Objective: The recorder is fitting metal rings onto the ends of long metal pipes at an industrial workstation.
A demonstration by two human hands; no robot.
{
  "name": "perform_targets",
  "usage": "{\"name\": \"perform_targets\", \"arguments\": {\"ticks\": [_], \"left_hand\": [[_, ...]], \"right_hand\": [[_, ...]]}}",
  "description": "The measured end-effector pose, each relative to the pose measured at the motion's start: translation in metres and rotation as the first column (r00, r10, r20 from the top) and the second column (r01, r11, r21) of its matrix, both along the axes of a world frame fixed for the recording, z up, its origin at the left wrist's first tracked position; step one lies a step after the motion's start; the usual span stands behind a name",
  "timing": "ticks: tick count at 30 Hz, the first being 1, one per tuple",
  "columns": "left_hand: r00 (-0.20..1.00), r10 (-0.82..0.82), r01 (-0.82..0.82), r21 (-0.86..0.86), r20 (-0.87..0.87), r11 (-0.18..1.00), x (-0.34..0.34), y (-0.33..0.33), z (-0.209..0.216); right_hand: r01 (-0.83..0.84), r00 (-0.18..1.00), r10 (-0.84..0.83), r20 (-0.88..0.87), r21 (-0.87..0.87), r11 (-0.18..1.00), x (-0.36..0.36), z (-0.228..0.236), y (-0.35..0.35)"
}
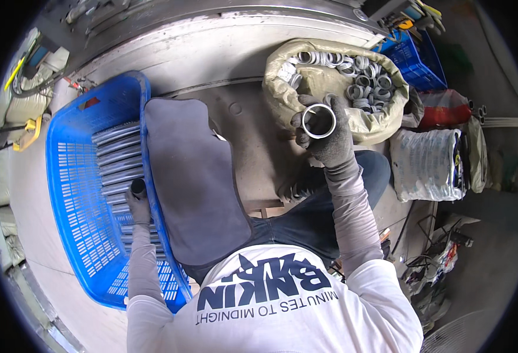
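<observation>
My right hand (338, 141), in a grey glove, is raised over the near rim of an open sack. Its fingers close around a metal ring (319, 136) whose round opening faces up. Loose grey rings (362, 88) lie in the sack. At the left, my gloved left hand (139, 209) reaches into a blue plastic basket (85, 223). It is wrapped round a metal tube (137, 186), whose dark open end shows above the fingers. Several long metal tubes (118, 154) lie side by side in that basket, partly hidden by my forearm.
A dark grey pad (191, 182) lies along the basket's right side. The pale sack (312, 79) stands ahead right, with a blue crate (420, 62) behind it. A white wrapped bundle (426, 162) sits farther right. A long metal ledge (212, 50) runs across the far side.
</observation>
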State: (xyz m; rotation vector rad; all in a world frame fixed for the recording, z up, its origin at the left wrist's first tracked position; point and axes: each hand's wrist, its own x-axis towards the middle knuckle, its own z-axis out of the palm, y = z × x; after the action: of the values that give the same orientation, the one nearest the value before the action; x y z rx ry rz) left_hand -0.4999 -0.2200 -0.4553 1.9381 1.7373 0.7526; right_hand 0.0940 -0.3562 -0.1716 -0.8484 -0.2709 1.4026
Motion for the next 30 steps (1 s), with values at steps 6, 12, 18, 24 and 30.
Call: {"name": "perform_targets", "arguments": {"ticks": [6,12,18,24,30], "left_hand": [[0.986,0.091,-0.102,-0.081,-0.138,0.991,0.029,0.051,0.041],[0.854,-0.352,0.498,0.400,-0.384,0.770,0.216,0.048,0.366],[0.466,-0.723,0.865,0.091,-0.510,0.493,0.341,-0.033,0.380],[0.473,-0.743,0.815,-0.086,-0.473,0.573,0.373,-0.038,0.349],[0.437,-0.736,0.814,-0.122,-0.517,0.568,0.379,-0.039,0.349]], "right_hand": [[0.025,0.927,-0.047,0.372,0.063,0.998,0.002,-0.007,-0.006],[0.100,0.857,-0.121,0.500,0.067,0.993,-0.015,-0.007,-0.005],[0.132,0.814,-0.228,0.534,0.212,0.968,-0.048,-0.002,0.001],[0.021,0.154,-0.420,0.894,0.422,0.906,-0.054,-0.015,-0.002],[0.054,0.216,-0.383,0.898,0.381,0.923,-0.055,-0.011,-0.007]]}}
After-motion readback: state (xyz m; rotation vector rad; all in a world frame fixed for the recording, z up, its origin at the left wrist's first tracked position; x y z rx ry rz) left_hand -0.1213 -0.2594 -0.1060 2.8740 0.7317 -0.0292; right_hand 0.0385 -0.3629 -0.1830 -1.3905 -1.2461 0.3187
